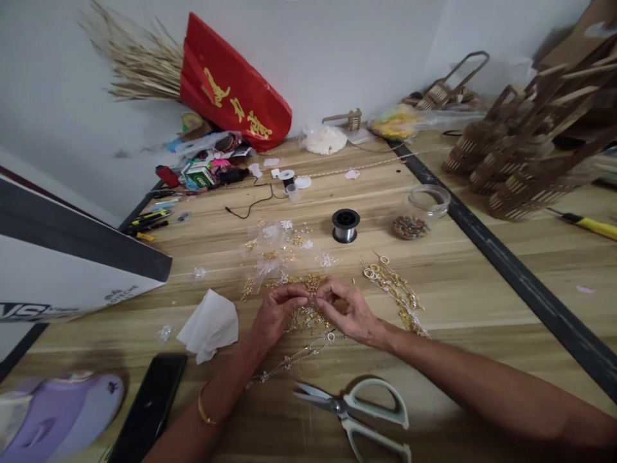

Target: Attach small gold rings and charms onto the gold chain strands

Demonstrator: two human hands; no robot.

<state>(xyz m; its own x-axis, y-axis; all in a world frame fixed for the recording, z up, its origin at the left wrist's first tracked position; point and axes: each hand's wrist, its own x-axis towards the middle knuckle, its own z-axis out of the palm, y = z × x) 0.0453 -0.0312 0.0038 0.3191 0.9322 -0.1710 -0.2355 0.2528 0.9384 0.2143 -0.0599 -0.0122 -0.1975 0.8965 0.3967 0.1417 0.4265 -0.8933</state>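
My left hand (282, 310) and my right hand (348, 310) meet over a pile of small gold and silver beads (308, 318) on the table. Thumb and forefinger of each hand are pinched together, close to one another. Whatever lies between the fingertips is too small to make out. Just below the hands runs a silver chain (294, 359) with a ring at its end. To the right of my right hand lies a bundle of gold and silver chains (400, 292). Bags of small findings (272, 241) lie beyond my left hand.
Open scissors (340, 406) lie at the near edge, with a black phone (149, 408) and white tissue (212, 325) on the left. A wire spool (346, 225) and a jar of beads (412, 225) stand farther back. Bamboo baskets (515, 161) crowd the right; a large box (81, 270) stands left.
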